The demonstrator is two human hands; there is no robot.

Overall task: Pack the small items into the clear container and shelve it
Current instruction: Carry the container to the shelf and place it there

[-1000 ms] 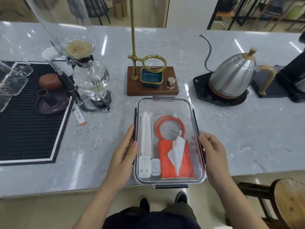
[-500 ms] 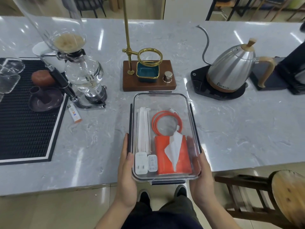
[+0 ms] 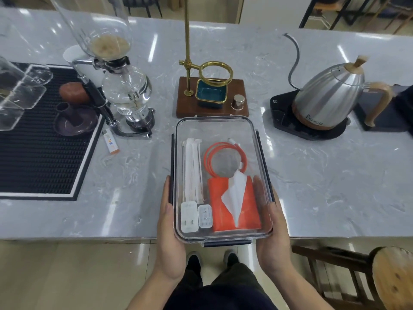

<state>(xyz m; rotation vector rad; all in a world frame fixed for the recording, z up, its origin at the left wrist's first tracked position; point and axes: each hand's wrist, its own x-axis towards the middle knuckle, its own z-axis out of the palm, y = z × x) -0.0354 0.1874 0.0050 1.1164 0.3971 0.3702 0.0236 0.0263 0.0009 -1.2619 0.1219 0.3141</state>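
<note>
The clear container, lid on and dark clips along its sides, is held level over the counter's near edge. My left hand grips its left side and my right hand grips its right side, fingers tucked under the base. Inside lie white wrapped straws, a coiled orange cable, an orange tissue pack with a white tissue sticking out, and two white chargers.
On the marble counter stand a glass siphon brewer, a brass dripper stand on a wooden base, a gooseneck kettle and a black mat. A lighter lies beside the mat. A wooden stool is at lower right.
My hands slid from the container's sides toward its near end and under it. The container came up and back toward me, its near end now past the counter edge.
</note>
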